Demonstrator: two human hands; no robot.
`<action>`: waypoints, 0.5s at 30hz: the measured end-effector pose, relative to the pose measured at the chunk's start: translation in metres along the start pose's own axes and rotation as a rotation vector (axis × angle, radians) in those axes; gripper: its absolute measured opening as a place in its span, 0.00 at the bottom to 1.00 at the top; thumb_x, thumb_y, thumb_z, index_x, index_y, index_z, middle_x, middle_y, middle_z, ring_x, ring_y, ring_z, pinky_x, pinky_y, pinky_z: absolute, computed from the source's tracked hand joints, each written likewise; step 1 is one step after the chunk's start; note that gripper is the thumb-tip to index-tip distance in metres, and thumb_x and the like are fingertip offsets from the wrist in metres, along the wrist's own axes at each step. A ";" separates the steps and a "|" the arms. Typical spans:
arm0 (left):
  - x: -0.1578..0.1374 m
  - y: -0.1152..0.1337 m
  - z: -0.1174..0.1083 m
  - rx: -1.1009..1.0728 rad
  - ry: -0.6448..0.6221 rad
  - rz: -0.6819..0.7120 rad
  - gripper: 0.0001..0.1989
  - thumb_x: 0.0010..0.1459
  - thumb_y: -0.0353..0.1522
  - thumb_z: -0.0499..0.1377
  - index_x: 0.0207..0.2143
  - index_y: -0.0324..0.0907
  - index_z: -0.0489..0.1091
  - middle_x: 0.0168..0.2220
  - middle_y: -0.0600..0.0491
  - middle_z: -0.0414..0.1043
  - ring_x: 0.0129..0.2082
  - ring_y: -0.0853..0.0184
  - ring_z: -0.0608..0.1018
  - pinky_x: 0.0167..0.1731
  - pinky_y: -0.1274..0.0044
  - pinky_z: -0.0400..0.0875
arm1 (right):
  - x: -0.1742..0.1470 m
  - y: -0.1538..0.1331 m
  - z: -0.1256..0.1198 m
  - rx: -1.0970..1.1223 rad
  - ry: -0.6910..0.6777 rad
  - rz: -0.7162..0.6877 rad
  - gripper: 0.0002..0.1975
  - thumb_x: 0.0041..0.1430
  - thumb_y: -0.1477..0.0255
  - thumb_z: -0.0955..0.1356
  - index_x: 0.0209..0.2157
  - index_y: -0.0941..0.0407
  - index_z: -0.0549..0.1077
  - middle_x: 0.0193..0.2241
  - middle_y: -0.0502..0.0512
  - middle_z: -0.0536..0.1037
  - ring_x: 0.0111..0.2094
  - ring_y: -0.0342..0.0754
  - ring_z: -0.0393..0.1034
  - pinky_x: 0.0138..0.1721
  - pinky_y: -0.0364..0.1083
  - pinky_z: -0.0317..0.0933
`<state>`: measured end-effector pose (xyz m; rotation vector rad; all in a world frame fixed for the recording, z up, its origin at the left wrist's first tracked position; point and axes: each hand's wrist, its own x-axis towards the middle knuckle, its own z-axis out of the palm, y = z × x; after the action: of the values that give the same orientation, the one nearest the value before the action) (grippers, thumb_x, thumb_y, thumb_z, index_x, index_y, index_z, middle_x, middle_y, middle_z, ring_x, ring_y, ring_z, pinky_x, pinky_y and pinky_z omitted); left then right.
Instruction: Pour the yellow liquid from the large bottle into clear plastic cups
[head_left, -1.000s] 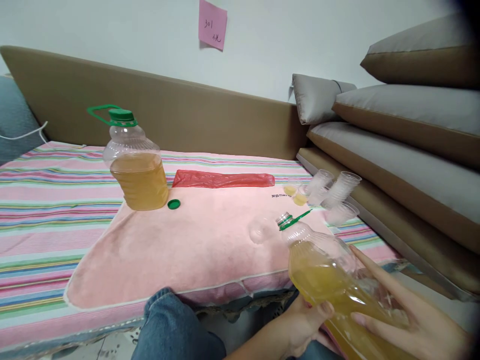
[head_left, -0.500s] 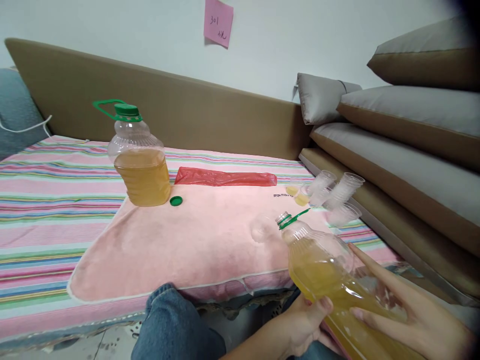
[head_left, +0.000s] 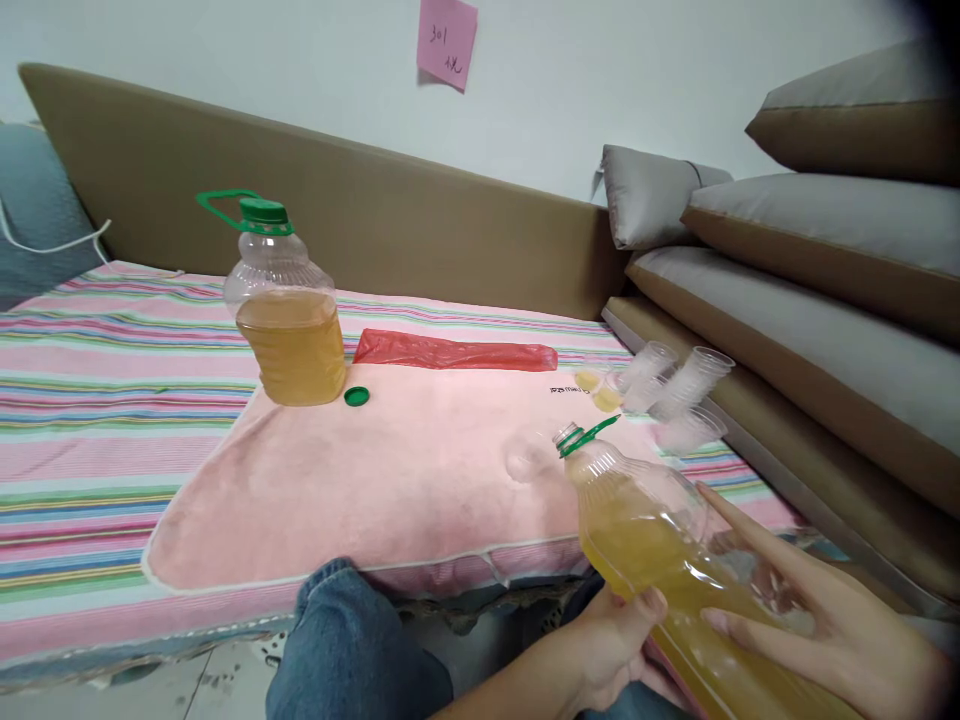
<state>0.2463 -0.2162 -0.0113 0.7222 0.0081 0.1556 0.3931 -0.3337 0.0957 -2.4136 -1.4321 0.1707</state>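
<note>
A large clear plastic jug [head_left: 660,550] of yellow liquid, its green neck ring showing and its mouth uncapped, leans over to the left in both hands. My left hand [head_left: 619,640] is closed around its lower side. On the right side my right hand [head_left: 810,600] grips the jug body, fingers along the plastic. Just left of the mouth stands a clear plastic cup [head_left: 527,457] on the pink cloth [head_left: 300,490]. Beyond the mouth are two small cups [head_left: 606,399] holding yellow liquid. A green cap [head_left: 357,396] lies farther left on the cloth.
A second jug [head_left: 292,345] with a green cap and handle stands at the left. Behind the cloth lies a red plastic bag [head_left: 450,352]. Stacked clear cups [head_left: 694,380] lie tilted at the right, beside piled grey cushions [head_left: 795,290]. Below is my jeans-covered knee [head_left: 352,640].
The view has shifted slightly, so the scene sits a little farther right. Both hands still hold the tilted jug in nearly the same pose.
</note>
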 end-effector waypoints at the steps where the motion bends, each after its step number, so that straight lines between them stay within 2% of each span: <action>1: 0.000 0.000 0.000 0.002 -0.002 0.009 0.52 0.36 0.64 0.62 0.58 0.43 0.65 0.54 0.32 0.70 0.52 0.33 0.74 0.43 0.30 0.54 | 0.001 0.000 0.000 -0.003 -0.006 0.008 0.45 0.55 0.49 0.67 0.69 0.45 0.48 0.44 0.53 0.79 0.30 0.52 0.75 0.34 0.49 0.72; 5: -0.001 0.000 -0.001 0.006 -0.019 0.023 0.51 0.39 0.63 0.61 0.60 0.43 0.63 0.55 0.32 0.69 0.52 0.35 0.74 0.44 0.32 0.56 | 0.002 -0.004 -0.002 -0.010 -0.007 0.006 0.44 0.54 0.48 0.67 0.69 0.46 0.50 0.41 0.52 0.79 0.26 0.49 0.71 0.32 0.48 0.71; 11: -0.001 0.006 0.004 0.010 0.005 -0.013 0.58 0.29 0.67 0.61 0.58 0.42 0.65 0.56 0.30 0.68 0.53 0.29 0.71 0.43 0.29 0.52 | 0.004 -0.011 -0.007 -0.028 -0.012 0.004 0.43 0.54 0.50 0.68 0.67 0.50 0.55 0.27 0.49 0.74 0.24 0.50 0.69 0.28 0.47 0.69; 15: -0.002 0.009 0.008 -0.003 0.022 -0.019 0.61 0.25 0.68 0.61 0.59 0.41 0.65 0.57 0.29 0.67 0.55 0.23 0.68 0.42 0.27 0.49 | 0.005 -0.008 -0.006 -0.029 -0.034 0.005 0.44 0.54 0.50 0.68 0.68 0.50 0.53 0.23 0.47 0.70 0.24 0.52 0.69 0.27 0.48 0.68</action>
<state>0.2432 -0.2154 0.0009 0.7169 0.0353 0.1452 0.3903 -0.3268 0.1049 -2.4487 -1.4535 0.1941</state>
